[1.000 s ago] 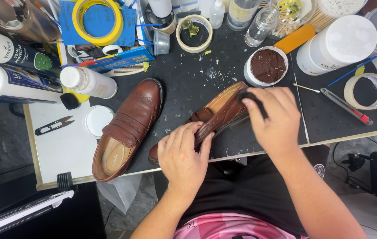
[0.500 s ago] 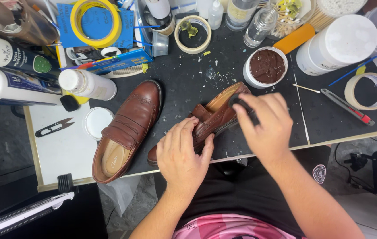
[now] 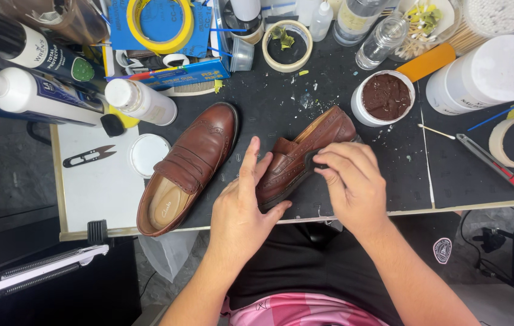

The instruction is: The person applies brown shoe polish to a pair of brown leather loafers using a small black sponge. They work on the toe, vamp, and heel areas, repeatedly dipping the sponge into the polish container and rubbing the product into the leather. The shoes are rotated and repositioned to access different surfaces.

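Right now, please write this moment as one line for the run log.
left hand: steadies brown shoe | right hand: presses dark applicator on shoe | second shoe: beside, untouched | open brown paste tub: behind

Shoe on its side (image 3: 305, 154) between both hands, second shoe (image 3: 187, 166) left, open tub (image 3: 385, 98) behind right

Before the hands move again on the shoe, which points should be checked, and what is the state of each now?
1. Left hand steadies the tilted brown shoe: ok.
2. Right hand presses a small dark applicator on the shoe: ok.
3. Amount of polish on the applicator: cannot tell.
4. Open tub of brown paste stands close to the right hand: ok.
5. Second brown shoe lies apart, beside the left hand: ok.
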